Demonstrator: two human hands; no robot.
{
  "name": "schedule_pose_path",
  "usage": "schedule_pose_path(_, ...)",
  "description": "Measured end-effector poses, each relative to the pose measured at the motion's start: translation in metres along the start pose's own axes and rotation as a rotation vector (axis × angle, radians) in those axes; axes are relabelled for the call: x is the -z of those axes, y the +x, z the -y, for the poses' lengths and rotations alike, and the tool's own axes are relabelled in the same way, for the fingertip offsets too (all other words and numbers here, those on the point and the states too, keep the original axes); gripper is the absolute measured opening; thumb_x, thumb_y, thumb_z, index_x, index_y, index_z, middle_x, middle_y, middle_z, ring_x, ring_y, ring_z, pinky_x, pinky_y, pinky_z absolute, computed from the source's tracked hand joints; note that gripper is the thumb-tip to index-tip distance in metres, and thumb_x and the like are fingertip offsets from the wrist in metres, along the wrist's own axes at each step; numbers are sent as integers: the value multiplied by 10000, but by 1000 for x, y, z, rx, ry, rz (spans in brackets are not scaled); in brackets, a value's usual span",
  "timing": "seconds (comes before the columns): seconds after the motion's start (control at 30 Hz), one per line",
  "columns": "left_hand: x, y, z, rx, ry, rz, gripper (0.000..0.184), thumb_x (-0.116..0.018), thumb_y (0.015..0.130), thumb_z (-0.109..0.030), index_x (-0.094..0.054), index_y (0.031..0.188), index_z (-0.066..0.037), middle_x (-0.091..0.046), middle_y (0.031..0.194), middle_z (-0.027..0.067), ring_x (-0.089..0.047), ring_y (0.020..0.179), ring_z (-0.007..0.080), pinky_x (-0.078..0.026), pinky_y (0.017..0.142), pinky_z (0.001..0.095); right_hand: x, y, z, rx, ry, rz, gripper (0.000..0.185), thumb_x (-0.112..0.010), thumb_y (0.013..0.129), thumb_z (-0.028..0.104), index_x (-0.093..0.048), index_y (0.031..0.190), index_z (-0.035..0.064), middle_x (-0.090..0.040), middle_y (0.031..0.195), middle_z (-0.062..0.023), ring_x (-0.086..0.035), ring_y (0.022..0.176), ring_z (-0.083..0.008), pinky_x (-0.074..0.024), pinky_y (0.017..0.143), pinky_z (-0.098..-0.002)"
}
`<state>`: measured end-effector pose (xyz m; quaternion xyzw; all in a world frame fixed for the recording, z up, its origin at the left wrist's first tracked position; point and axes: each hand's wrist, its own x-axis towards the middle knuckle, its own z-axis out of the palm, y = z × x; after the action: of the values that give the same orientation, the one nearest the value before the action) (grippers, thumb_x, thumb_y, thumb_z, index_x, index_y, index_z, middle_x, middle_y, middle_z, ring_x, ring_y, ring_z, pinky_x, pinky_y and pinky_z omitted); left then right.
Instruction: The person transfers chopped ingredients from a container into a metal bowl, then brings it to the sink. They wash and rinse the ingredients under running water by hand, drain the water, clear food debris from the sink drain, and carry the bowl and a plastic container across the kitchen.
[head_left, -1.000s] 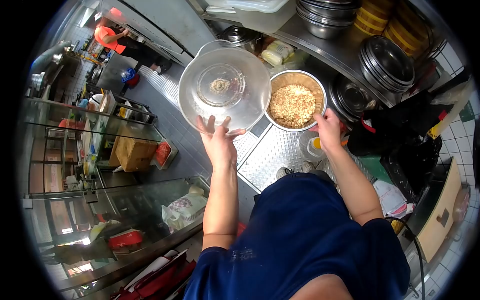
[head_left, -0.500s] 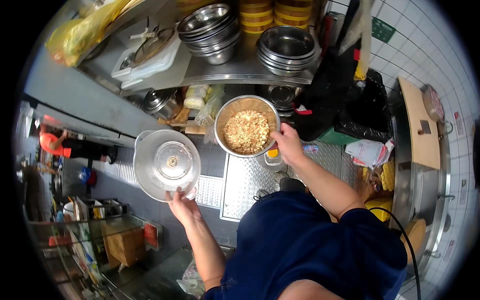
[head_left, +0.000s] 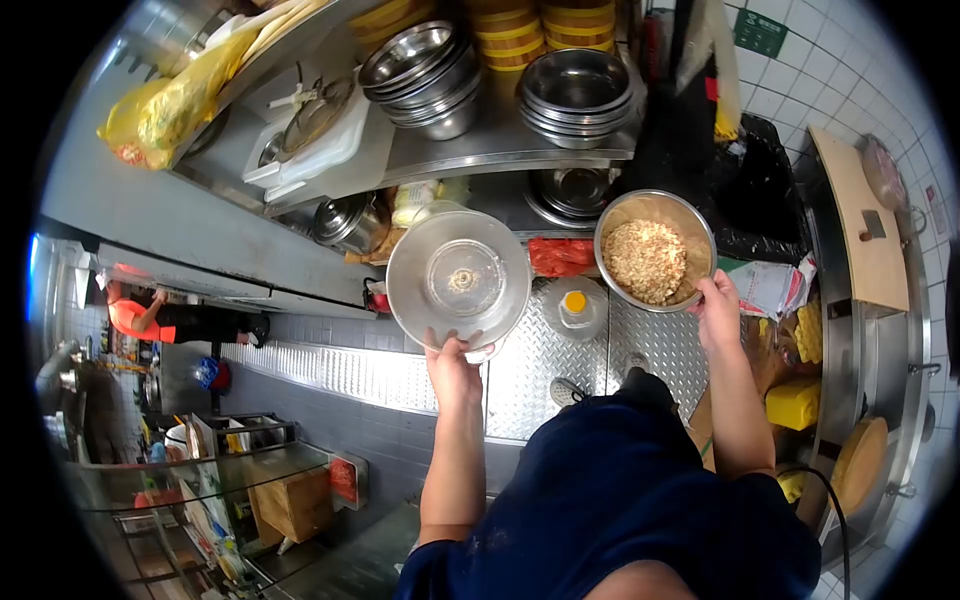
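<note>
Round silver metal bowl (head_left: 655,208) of pale tan granules (head_left: 645,262): held at near-right rim by right hand (head_left: 718,308). Left of it, apart: round translucent plastic bowl (head_left: 415,275), gripped at near rim by left hand (head_left: 455,372). Between, on metal floor plate (head_left: 515,390): yellow-capped clear container (head_left: 574,318).

Silvery bowl (head_left: 653,204), golden-tan crumbs (head_left: 645,262)

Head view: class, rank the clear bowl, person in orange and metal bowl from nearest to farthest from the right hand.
1. Metal bowl: held in the right hand.
2. Clear bowl: leftward, in the left hand.
3. Person in orange: far left, background.
</note>
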<state>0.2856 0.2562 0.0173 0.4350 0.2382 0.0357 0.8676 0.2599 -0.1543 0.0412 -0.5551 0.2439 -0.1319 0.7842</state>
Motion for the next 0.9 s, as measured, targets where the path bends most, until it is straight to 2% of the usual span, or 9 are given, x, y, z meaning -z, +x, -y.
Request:
schedule_pose_path(0.07, -13, -6, 8, -39, 83, 109, 935, -452, 766, 79, -11, 1568, -111, -321, 1429, 247, -582, 1124, 414, -631, 672, 463, 21, 2, 6, 30, 34, -55, 57, -593, 885, 61, -566, 841, 85, -643, 808, -25, -579, 623, -85, -493, 537, -236)
schedule_pose_path(0.2, -60, -48, 13, -42, 199, 50, 916, -443, 777, 83, -14, 1566, -98, -258, 1465, 266, -561, 1154, 429, -643, 650, 436, 62, -2, 19, 4, 46, -165, 73, -576, 898, 65, -556, 831, 84, -625, 786, -22, -569, 617, -80, -483, 534, -217)
schedule_pose_path(0.47, -136, -105, 65, -79, 235, 110, 916, -473, 796, 65, 3, 1564, -85, -180, 1520, 282, -517, 1218, 460, -643, 648, 424, 158, 25, 45, 17, 67, -174, 30, -603, 879, 76, -586, 856, 68, -620, 792, -26, -554, 629, -88, -477, 551, -226)
schedule_pose_path(0.5, -136, -109, 75, -84, 330, 157, 922, -495, 798, 53, 1, 1563, -83, -191, 1519, 278, -520, 1219, 464, -642, 653, 422, 171, 26, 50, 20, 44, -188, 26, -614, 869, 81, -594, 862, 64, -616, 788, -24, -550, 631, -91, -477, 557, -230)
schedule_pose_path(0.57, -132, -115, 97, 29, 187, 116, 917, -502, 799, 23, -6, 1563, -87, -227, 1509, 285, -560, 1185, 471, -634, 661, 436, 198, 35, 46, 41, 34, -189, 47, -638, 849, 93, -606, 864, 62, -601, 775, -20, -545, 632, -101, -493, 555, -252)
schedule_pose_path(0.67, -141, -133, 126, 27, 250, 76, 905, -492, 790, 7, -32, 1565, -81, -261, 1500, 293, -592, 1148, 466, -589, 672, 473, 226, 47, 56, 38, 82, -259, 54, -619, 866, 76, -591, 852, 32, -611, 762, -48, -577, 617, -115, -534, 549, -282)
schedule_pose_path(0.83, -131, -168, 176, 196, 319, -50, 824, -488, 850, -8, -85, 1562, -104, -417, 1278, 235, -588, 1057, 442, -565, 719, 528, 269, 67, 88, 45, 92, -277, 60, -606, 879, 62, -568, 846, 28, -624, 774, -49, -616, 611, -129, -545, 546, -263)
schedule_pose_path(0.87, -124, -169, 187, 220, 328, -93, 786, -479, 851, 0, -129, 1549, -99, -436, 1174, 202, -563, 999, 387, -552, 737, 556, 276, 71, 92, 59, 90, -283, 62, -603, 881, 62, -564, 846, 29, -625, 776, -47, -617, 612, -129, -548, 545, -261)
schedule_pose_path(0.9, -128, -179, 191, 258, 299, -99, 544, -497, 807, 11, -377, 1330, -81, -416, 1187, 183, -496, 1070, 368, -520, 766, 548, 287, 72, 98, 80, 87, -305, 64, -601, 883, 62, -561, 845, 31, -627, 778, -46, -619, 612, -130, -550, 545, -260)
